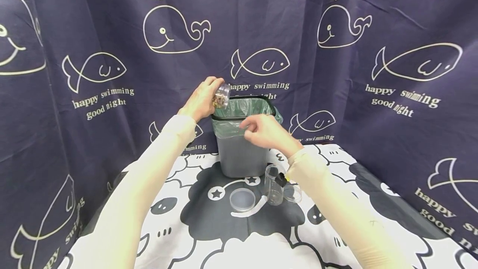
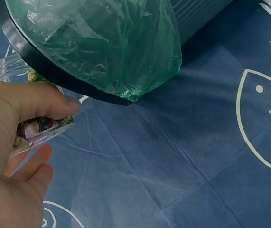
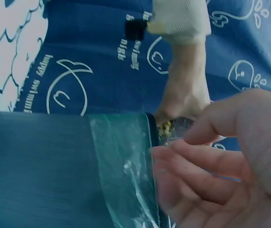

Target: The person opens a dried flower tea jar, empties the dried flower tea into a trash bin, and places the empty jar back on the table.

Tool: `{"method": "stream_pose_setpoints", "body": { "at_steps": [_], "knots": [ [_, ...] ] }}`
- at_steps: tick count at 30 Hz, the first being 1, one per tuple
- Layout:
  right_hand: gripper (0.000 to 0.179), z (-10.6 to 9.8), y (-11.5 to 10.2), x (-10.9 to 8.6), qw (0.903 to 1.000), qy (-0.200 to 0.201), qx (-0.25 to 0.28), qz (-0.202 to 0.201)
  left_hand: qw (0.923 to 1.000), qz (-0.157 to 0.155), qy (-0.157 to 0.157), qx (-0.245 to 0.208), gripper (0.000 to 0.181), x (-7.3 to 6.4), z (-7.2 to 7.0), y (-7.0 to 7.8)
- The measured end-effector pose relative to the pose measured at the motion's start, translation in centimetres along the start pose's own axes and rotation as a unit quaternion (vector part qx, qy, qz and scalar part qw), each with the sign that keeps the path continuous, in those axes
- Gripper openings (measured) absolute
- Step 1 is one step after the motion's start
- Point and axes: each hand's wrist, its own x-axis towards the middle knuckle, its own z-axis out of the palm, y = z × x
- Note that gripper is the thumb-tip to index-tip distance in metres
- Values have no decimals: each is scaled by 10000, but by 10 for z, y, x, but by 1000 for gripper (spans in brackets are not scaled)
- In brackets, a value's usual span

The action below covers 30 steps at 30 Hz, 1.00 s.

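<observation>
My left hand (image 1: 203,99) grips a small clear plastic jar (image 1: 222,96), lying on its side, at the left rim of a grey bin (image 1: 239,157). Inside the jar are dried flower bits (image 2: 32,130), pink, yellow and green, seen in the left wrist view. A green plastic bag (image 1: 248,106) lines the bin and folds over its black rim. Before the bin's front rim hovers my right hand (image 1: 269,131). Its fingers are loosely bent, and the right wrist view shows nothing held between the thumb and fingers (image 3: 197,159).
On the sheep-print tablecloth (image 1: 220,244), a round clear lid (image 1: 242,199) lies in front of the bin. To its right stands an uncapped clear jar (image 1: 274,190), with another clear lid (image 1: 293,194) beside it. Dark blue printed curtain (image 1: 261,20) surrounds the table.
</observation>
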Motion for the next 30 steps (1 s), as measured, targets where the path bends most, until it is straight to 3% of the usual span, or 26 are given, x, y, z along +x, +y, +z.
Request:
{"method": "stream_pose_setpoints", "body": {
  "at_steps": [6,12,18,24,30],
  "knots": [
    [37,-11,0,26,9954,840,72,454,10000,44,3,19,93,1,5,-1],
    [51,-16,-1,50,9932,1116,-233,255,9999,-18,-86,48,96,1,5,3],
    [70,-19,-8,72,9918,954,-835,-175,9998,-54,-146,96,98,4,6,4],
    [82,-15,-4,93,9911,620,-1160,-204,9998,-90,-129,109,98,5,7,4],
    [89,-6,10,101,9915,461,-1197,-240,9997,-103,-182,151,100,5,9,10]
  ]
}}
